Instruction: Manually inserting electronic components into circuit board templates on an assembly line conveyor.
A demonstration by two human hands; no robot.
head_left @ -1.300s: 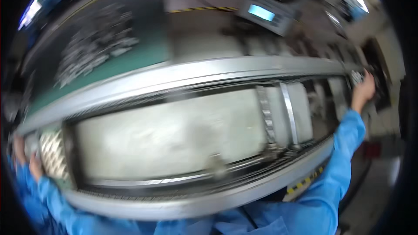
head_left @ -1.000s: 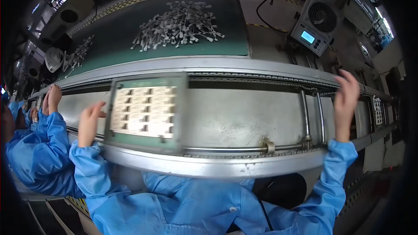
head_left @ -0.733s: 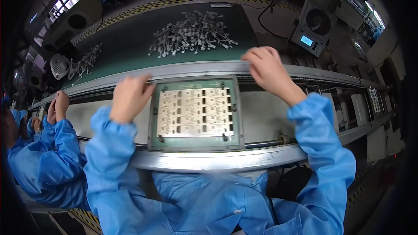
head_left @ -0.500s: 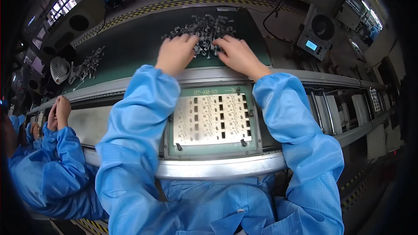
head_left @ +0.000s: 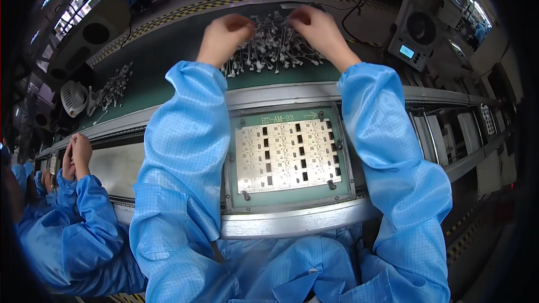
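Note:
A heap of short white wire leads with small connectors point(head_left: 268, 56) lies on the dark green bench top point(head_left: 182, 45) beyond the rail. My left hand point(head_left: 226, 36) is at the heap's left side, its fingers curled inward and somewhat blurred. Over the far right side of the heap, my right hand point(head_left: 323, 29) has its thumb and fingers bent together. Whatever is between the fingers of either hand is too small or hidden to make out. Below my hands, between my forearms, a pale circuit board panel point(head_left: 286, 157) with dark rectangular parts sits in a green fixture point(head_left: 289, 197).
A metal rail point(head_left: 303, 217) runs along the near side of the conveyor. Left stand a second, smaller heap of leads point(head_left: 116, 85) and a white fan point(head_left: 74, 98). A co-worker's hands point(head_left: 78, 156) are at far left. A device with a lit screen point(head_left: 412, 42) stands at the right.
Both hands have moved farther away and apart across the heap. The leads lie more spread out on the near side. The panel and fixture appear slightly farther right and lower in the picture.

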